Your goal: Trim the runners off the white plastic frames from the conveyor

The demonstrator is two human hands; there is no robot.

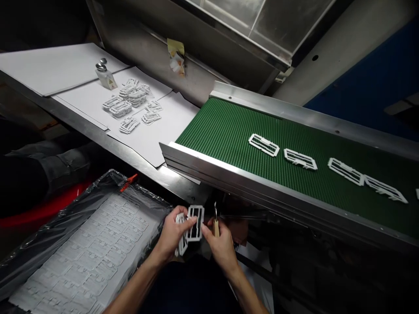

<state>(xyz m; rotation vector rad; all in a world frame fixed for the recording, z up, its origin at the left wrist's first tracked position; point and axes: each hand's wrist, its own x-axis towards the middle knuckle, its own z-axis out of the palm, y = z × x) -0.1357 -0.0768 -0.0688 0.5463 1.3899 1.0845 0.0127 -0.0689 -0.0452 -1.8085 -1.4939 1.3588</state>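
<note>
Gripping white frames (195, 223), hands (170, 237) (222, 246) closed, perhaps a knife (216, 227)

I'm seeing a green conveyor (229, 144) beside a steel tabletop (81, 128) bearing white sheets (157, 135) and a small bottle (106, 77), while plastic wrap (36, 248) is bunching at lower left.

conveyor belt (248, 170) cut off, frame (181, 246) partly hidden

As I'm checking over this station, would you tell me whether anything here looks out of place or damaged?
Yes: on the green conveyor belt, the white cut-out piece near the right end looks ragged and touches the neighbouring piece, while the others lie apart. A crumpled yellow-and-white paper scrap also clings oddly to the steel housing.
</note>
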